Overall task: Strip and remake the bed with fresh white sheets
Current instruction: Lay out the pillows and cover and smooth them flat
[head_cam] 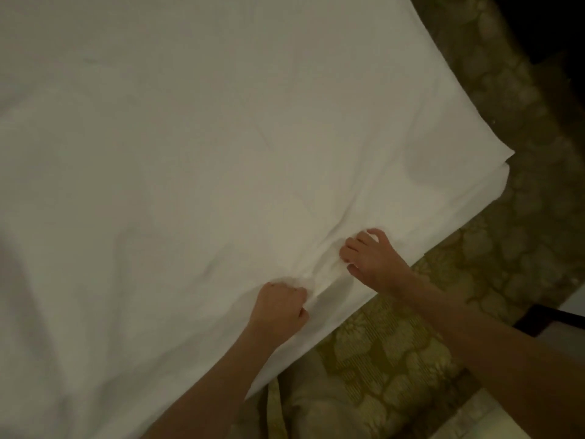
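Head view: both my hands work at the near edge of the bed.
Left grip: my left hand is fisted tight on a bunch of the white sheet.
Right grip: my right hand, at 2 o'clock from it, claws the same gather with curled fingers.
Sheet: spread across the bed, corner toward 2 o'clock.
Floor: patterned carpet from 5 o'clock.

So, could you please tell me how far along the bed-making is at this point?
Done: a white sheet already covers the bed, mostly smooth. In hand: the left hand grips a bunch of sheet near the edge, and the right hand pinches it beside. Left: the gathered wrinkles and loose corner need smoothing and tucking; no pillows or top cover show.
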A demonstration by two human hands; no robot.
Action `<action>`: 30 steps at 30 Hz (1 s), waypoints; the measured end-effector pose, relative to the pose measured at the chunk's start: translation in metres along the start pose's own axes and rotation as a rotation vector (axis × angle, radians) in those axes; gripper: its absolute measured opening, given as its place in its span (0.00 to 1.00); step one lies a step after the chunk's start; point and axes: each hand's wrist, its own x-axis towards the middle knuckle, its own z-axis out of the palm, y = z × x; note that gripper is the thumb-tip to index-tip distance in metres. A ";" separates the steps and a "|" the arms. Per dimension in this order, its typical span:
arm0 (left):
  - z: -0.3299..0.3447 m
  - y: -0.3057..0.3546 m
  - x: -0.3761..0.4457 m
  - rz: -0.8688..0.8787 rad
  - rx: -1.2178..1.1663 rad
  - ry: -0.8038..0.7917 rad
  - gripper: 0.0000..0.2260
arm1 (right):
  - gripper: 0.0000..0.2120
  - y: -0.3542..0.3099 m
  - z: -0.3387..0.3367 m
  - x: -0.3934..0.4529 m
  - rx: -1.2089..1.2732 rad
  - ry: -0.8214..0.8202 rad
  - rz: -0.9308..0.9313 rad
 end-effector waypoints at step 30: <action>0.025 -0.246 -0.261 -0.959 -0.170 0.168 0.26 | 0.34 -0.352 -0.002 0.204 0.067 -0.459 -0.032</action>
